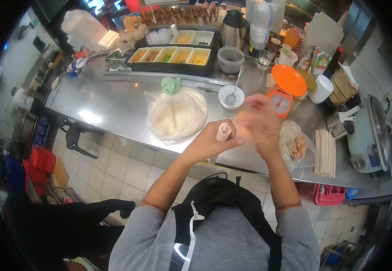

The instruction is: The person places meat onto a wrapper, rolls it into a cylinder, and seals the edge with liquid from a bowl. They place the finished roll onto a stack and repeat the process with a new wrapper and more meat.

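My left hand [212, 141] is closed around a pale spring roll [223, 132], held upright at the table's front edge. Filling shows at the roll's open top end, and its lower end sticks out below my fist. My right hand [258, 125] is raised just beside it, smeared by motion, so its fingers cannot be made out. Left of my hands lies a plastic bag of white round wrappers [172, 116]. On the right, a clear bag of shredded filling [298, 148] lies beside a row of several finished rolls [324, 153]. A white bowl [225, 103] with a spoon [233, 94] stands behind.
An orange kitchen scale [281, 103] is behind my right hand. Trays of toppings [171, 55], a tub of dark liquid [230, 61] and a steel jug [235, 29] line the back. A rice cooker [370, 140] stands far right. Another person's dark-clothed leg [110, 207] is at lower left.
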Demonstrator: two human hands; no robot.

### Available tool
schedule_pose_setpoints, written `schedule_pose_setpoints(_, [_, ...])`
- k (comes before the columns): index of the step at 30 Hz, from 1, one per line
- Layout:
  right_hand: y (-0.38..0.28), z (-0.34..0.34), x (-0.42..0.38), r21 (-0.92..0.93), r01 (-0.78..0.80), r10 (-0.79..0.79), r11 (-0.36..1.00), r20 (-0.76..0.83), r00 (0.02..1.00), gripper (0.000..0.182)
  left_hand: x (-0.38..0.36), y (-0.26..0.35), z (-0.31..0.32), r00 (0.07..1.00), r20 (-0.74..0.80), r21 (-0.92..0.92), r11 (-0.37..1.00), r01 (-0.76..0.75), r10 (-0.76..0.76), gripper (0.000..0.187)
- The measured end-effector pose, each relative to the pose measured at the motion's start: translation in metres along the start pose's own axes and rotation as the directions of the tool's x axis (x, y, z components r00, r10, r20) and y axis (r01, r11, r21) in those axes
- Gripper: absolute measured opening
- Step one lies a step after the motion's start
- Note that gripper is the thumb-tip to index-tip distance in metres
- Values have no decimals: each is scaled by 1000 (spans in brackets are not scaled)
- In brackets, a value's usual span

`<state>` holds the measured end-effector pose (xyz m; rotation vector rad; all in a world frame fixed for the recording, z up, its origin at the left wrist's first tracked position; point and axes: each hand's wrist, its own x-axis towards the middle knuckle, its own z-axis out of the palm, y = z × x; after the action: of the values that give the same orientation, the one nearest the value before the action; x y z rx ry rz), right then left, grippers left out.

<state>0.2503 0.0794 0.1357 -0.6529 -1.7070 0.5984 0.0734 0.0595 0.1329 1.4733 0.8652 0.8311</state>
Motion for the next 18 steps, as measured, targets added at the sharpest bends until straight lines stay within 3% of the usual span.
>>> schedule_pose_setpoints(1, [1, 2, -9, 95, -179, 197, 979, -244, 950, 15, 0, 2, 1, 1000, 1, 1, 1000, -3, 3, 16])
schedule_pose_setpoints(2, [13, 3, -27, 94, -176, 194, 980, -243, 950, 15, 0, 4, 5, 998, -67, -12, 1000, -22, 21, 16])
schedule_pose_setpoints(3, [33, 5, -51, 201, -466, 506, 861, -274, 817, 25, 1, 6, 9, 990, -135, -25, 999, -42, 38, 16])
schedule_pose_setpoints(4, [45, 6, -67, 313, -694, 761, 648, -267, 591, 36, 2, 1, 13, 990, -135, -26, 999, -47, 43, 16])
schedule_pose_setpoints(5, [47, 11, -72, 311, -693, 759, 651, -270, 592, 36, 5, -9, 17, 927, -127, 158, 930, -332, 353, 17])
schedule_pose_setpoints(6, [45, 20, -76, 716, -657, 833, 236, 199, 516, 40, 7, -20, 20, 782, -60, 322, 753, -573, 621, 19])
schedule_pose_setpoints(7, [45, 28, -80, 775, -539, 598, -330, 614, 516, 45, 10, -30, 19, 666, 104, 409, 578, -706, 739, 22])
schedule_pose_setpoints(8, [51, 32, -79, 780, -532, 604, -330, 608, 516, 45, 8, -37, 21, 667, 109, 402, 581, -707, 737, 22])
schedule_pose_setpoints(10, [70, 39, -64, 634, -510, 435, -582, 772, 463, 46, -4, -52, 23, 462, 434, 561, 169, -810, 774, 26])
schedule_pose_setpoints(11, [75, 44, -59, 641, -506, 437, -577, 766, 472, 46, -17, -75, 21, 519, 461, 620, 157, -769, 719, 48])
schedule_pose_setpoints(12, [79, 49, -53, 801, -470, 640, -370, 586, 496, 51, -32, -91, 12, 511, 470, 614, 149, -775, 719, 48])
schedule_pose_setpoints(13, [81, 51, -48, 894, -430, 784, -125, 355, 510, 57, -48, -105, -1, 747, 360, 794, 238, -560, 558, 64])
schedule_pose_setpoints(14, [72, 48, -42, 898, -425, 782, -116, 347, 518, 57, -57, -116, -13, 911, 184, 919, 265, -293, 369, 79])
schedule_pose_setpoints(15, [52, 43, -36, 833, -538, 766, 130, 260, 588, 58, -62, -127, -24, 908, 189, 918, 260, -298, 375, 79])
schedule_pose_setpoints(16, [38, 41, -32, 704, -610, 728, 363, 194, 658, 59, -68, -135, -31, 951, 72, 822, 523, -228, 301, 82])
schedule_pose_setpoints(17, [33, 44, -28, 699, -617, 728, 361, 203, 655, 59, -73, -144, -34, 981, -30, 655, 744, -127, 194, 85])
schedule_pose_setpoints(18, [29, 52, -26, 602, -629, 683, 492, 181, 708, 59, -67, -139, -25, 981, -46, 651, 750, -115, 190, 85])
